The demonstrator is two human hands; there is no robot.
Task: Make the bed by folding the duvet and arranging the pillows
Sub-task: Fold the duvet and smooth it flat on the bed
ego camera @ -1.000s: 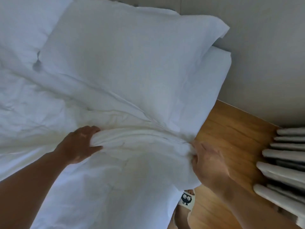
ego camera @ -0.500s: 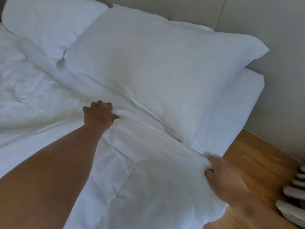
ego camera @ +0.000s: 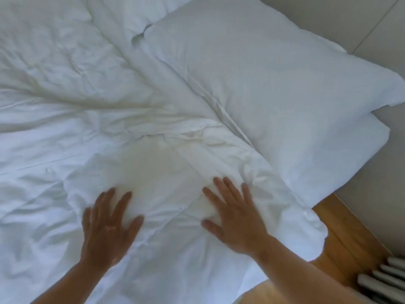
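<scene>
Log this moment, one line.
left hand: flat on duvet | right hand: flat on duvet | pillow: against duvet edge

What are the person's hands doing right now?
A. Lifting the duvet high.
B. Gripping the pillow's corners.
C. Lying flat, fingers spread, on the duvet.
C: the left hand and the right hand both lie flat, fingers spread, on the duvet, beside the pillow, not on it.

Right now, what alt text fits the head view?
The left hand and right hand press flat, fingers spread, on a rumpled white duvet. A white pillow lies just beyond, at upper right. Wood floor and a radiator show at lower right.
</scene>
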